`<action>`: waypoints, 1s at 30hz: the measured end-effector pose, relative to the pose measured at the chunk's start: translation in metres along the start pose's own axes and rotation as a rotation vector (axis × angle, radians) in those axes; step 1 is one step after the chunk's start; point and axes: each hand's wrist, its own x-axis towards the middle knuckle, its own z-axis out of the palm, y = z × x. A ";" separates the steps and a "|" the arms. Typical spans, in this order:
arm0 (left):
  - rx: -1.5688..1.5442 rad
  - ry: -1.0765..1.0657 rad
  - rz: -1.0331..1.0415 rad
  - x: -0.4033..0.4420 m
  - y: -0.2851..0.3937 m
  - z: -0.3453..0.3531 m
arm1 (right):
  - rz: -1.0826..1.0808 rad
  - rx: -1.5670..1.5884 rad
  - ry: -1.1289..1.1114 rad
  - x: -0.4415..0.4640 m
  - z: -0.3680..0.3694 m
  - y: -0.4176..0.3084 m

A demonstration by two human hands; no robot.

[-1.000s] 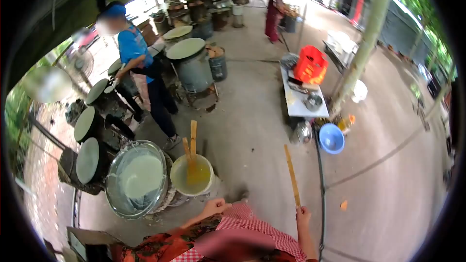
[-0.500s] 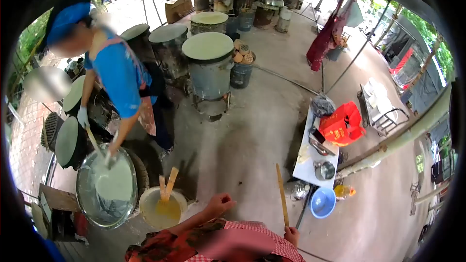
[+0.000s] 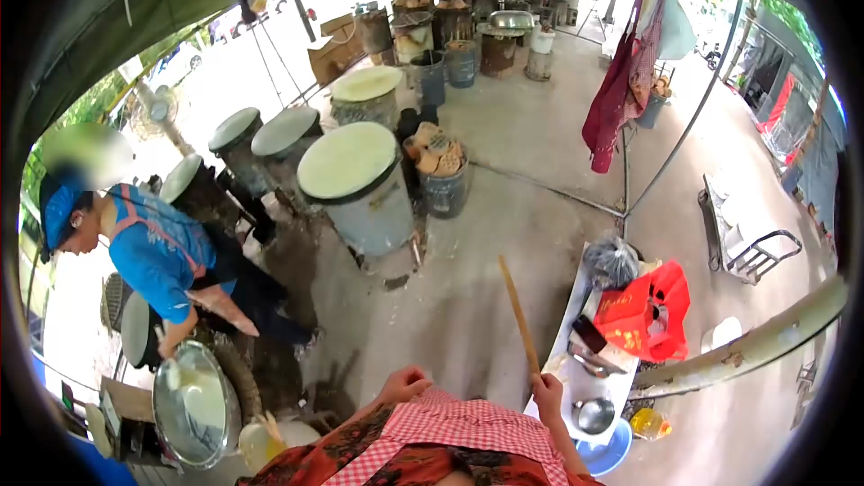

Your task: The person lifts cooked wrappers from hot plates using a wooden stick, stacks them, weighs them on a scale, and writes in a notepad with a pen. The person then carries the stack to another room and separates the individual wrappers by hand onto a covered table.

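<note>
My right hand [image 3: 546, 388] grips the lower end of a long, flat wooden stick [image 3: 517, 313], which points up and slightly left. My left hand [image 3: 404, 384] is curled closed in front of the checked apron [image 3: 468, 423]; whether anything is inside its fingers is hidden. Below and left of it, a pale bucket [image 3: 297, 434] is partly in view with wooden handles in it. Beside that bucket stands a big metal basin [image 3: 232, 414] holding pale batter [image 3: 203, 398]. A co-worker in a blue shirt [image 3: 162, 247] leans over the basin with one arm reaching down to it.
Several drum stoves with round, pale-topped pans [image 3: 347, 160] stand ahead on the left. A bucket of briquettes [image 3: 445, 193] is beside them. At right, a white table [image 3: 569, 306] bears a red bag [image 3: 643, 310] and a metal bowl [image 3: 595, 415]. A slanting pole [image 3: 765, 337] crosses the right side.
The view has turned and moved forward, bringing the stoves and table nearer. The co-worker has gone from standing by the pans to bending at the basin. The stick stays in my right hand.
</note>
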 end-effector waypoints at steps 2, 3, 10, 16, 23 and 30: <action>-0.082 0.124 -0.033 0.032 0.010 -0.005 | -0.013 -0.027 -0.032 0.053 0.012 -0.037; -0.137 0.163 -0.027 0.051 0.016 -0.007 | -0.015 -0.048 -0.050 0.078 0.018 -0.054; -0.211 0.328 -0.159 0.208 0.045 -0.003 | -0.060 -0.212 -0.201 0.264 0.043 -0.106; -0.564 0.330 -0.113 0.391 0.127 -0.022 | 0.048 -0.159 -0.188 0.407 0.037 -0.189; -1.056 0.411 0.084 0.593 0.271 -0.072 | 0.193 -0.081 -0.071 0.544 0.005 -0.253; -1.222 0.546 0.077 0.713 0.274 -0.053 | -0.001 -0.246 -0.347 0.757 0.043 -0.308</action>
